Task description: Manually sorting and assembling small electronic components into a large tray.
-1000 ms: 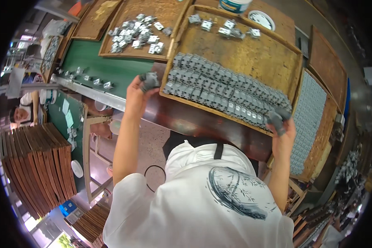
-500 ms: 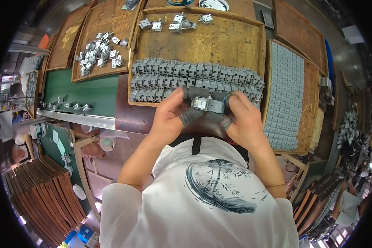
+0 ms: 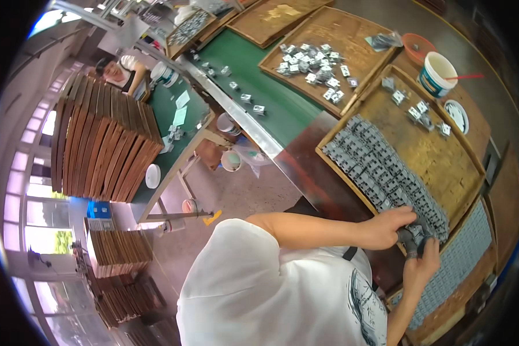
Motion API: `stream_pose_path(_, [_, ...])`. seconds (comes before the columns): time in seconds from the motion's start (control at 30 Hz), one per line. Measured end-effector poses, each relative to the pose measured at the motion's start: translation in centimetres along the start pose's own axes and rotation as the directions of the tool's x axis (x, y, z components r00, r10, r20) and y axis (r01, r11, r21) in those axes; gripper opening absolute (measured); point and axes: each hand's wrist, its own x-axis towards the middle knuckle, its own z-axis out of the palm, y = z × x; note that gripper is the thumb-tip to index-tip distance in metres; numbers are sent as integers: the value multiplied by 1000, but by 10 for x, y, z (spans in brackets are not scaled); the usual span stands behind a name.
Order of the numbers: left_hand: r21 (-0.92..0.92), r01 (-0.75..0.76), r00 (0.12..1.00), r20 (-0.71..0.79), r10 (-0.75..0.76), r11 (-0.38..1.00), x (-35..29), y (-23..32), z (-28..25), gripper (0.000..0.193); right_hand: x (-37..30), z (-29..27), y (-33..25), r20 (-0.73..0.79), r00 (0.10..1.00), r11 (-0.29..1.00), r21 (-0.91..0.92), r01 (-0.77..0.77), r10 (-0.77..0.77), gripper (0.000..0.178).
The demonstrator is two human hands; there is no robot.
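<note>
Both my hands meet over the near rim of the wooden tray (image 3: 444, 167), at the end of its rows of grey parts (image 3: 375, 164). My left hand (image 3: 389, 226) closes its fingers, partly in dark grey finger covers, round a small boxy grey part (image 3: 416, 230). From below, my right hand (image 3: 425, 264) grips the same part, its fingers curled and partly covered in dark fabric. Much of the part is hidden by the fingers. A few loose white-and-grey parts (image 3: 414, 114) lie at the tray's far end.
Left of this tray, another wooden tray (image 3: 357, 46) holds a heap of similar parts. Several more sit along the green conveyor belt (image 3: 271, 86). A white bucket (image 3: 435, 78) stands beyond. Stacked wooden trays (image 3: 106, 144) and a person (image 3: 124, 75) are at far left.
The view has swung left, so the trays and my hands now appear further right and turned. My hands still hold the part together, now with more of it covered.
</note>
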Motion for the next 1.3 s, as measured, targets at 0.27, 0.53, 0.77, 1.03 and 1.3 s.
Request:
stream_pose_path(0.27, [358, -141, 965, -159, 209, 923, -4, 6, 6, 53, 6, 24, -10, -3, 1000, 998, 65, -24, 24, 24])
stream_pose_path(0.53, [183, -350, 936, 102, 336, 919, 8, 8, 8, 52, -29, 22, 27, 362, 824, 498, 665, -556, 436, 47])
stream_pose_path(0.77, [337, -451, 879, 328, 346, 826, 30, 12, -3, 46, -14, 12, 20, 373, 877, 608, 633, -478, 302, 41])
stream_pose_path(1.03, [412, -116, 974, 226, 21, 904, 161, -28, 37, 49, -51, -39, 107, 31, 748, 491, 737, -465, 663, 21])
stream_pose_path(1.3, [388, 93, 899, 363, -245, 917, 229, -88, 93, 36, -60, -85, 217, -185, 551, 501, 705, -503, 813, 15])
